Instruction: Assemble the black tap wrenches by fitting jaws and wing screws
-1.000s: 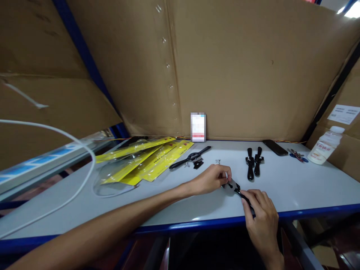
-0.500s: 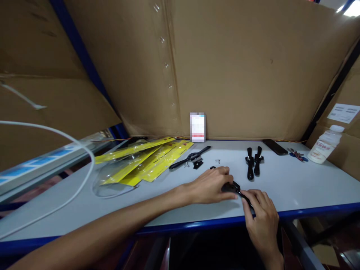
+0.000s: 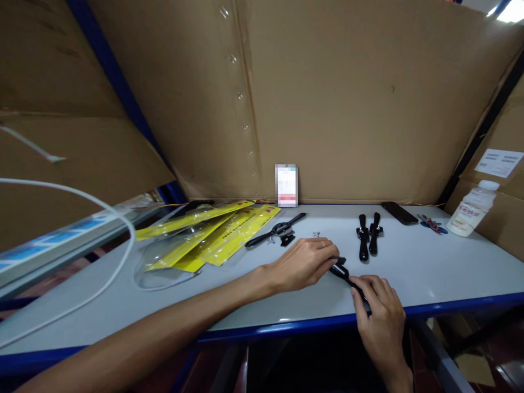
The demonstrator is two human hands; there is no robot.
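Left hand is shifting, pinching a black part at the right hand's gripped tool, two far-right tools seemingly assembled, one leftward tool apart.

Four black tools, one bottle

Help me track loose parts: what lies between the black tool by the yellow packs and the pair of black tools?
In the head view, a black part beside the first tool, then a small silver piece just beyond the left hand.
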